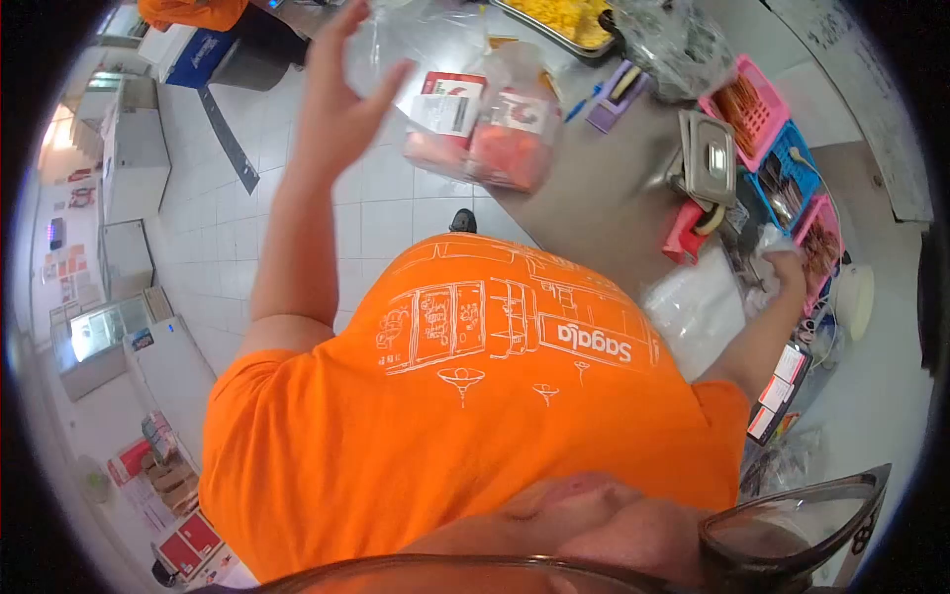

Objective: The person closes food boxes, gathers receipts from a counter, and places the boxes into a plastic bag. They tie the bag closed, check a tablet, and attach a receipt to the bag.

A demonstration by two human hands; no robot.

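Observation:
My left hand [341, 114] is raised at the counter's left side, its thumb and fingers spread, with nothing seen in its grasp. Just right of it lie two clear bags of reddish food with labels, a left bag [438, 148] and a right bag [513, 148]. Thin clear plastic [406, 30] spreads behind them. Over on the right, my right hand [787, 269] closes on a crumpled clear plastic bag [768, 247], beside a pink basket [829, 213]. Flat clear plastic bags [698, 307] lie on the counter nearer my body.
Metal lids [709, 158] and a red tape dispenser [685, 234] stand on the counter [584, 208]. Behind are a blue basket [804, 163], another pink basket [767, 89], a purple tool [616, 99], a blue pen [582, 104] and a tray of yellow pieces [574, 22].

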